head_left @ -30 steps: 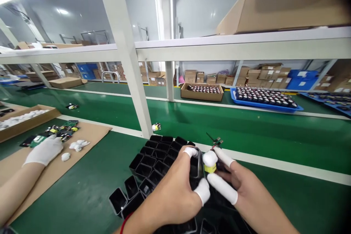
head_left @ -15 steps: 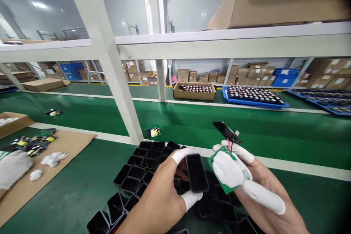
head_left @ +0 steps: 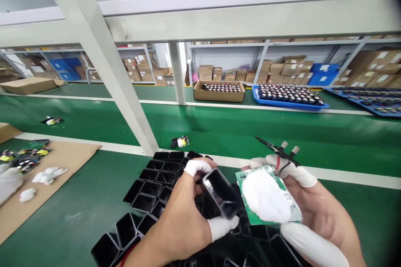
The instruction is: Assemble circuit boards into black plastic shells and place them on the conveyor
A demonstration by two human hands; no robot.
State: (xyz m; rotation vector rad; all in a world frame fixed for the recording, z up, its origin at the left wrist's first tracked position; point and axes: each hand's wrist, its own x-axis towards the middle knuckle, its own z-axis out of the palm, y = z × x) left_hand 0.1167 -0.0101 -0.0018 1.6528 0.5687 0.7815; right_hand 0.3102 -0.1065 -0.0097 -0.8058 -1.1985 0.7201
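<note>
My left hand, with white finger cots on thumb and fingertip, grips a small black open-topped plastic case, its opening tilted toward me. In my right hand, also wearing white finger cots, is a green circuit board with a thick white patch covering much of its face. Red and black wires run from the board to a black plug piece with two metal prongs, which hangs above the fingers. Board and case are close side by side. Beneath both hands stand rows of similar black cases.
At left, a cardboard sheet carries circuit boards and white lumps. A slanted white post rises beyond the cases. One board assembly lies on the green belt. Farther back are a cardboard box and a blue tray of parts.
The board in my right hand has turned and the plug piece's prongs now show. The case in my left hand has tilted, its opening facing more upward. The view has tipped downward.
</note>
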